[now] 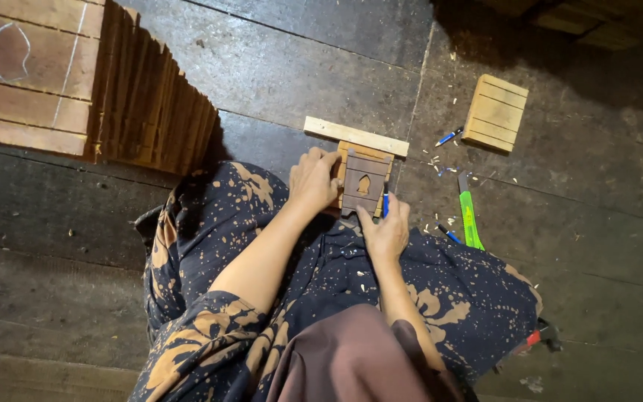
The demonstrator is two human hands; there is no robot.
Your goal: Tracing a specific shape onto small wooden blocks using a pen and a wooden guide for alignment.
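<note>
The left hand (312,177) presses flat-fingered on the small slatted wooden panel (365,184), which has an arch-shaped cutout and lies on the dark plank floor (299,67) at centre. The right hand (386,232), at 5 o'clock of the panel, grips a blue pen (385,202). A pale wood strip (356,136) touches the panel's 12 o'clock edge; a green utility knife (469,216) lies at 3 o'clock.

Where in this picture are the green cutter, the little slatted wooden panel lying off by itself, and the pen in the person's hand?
green cutter (471,221): head view, on the middle of its green handle.
slatted wooden panel (495,113): head view, on its centre slat.
blue pen (385,202): head view, on the barrel above the right hand (385,234).
</note>
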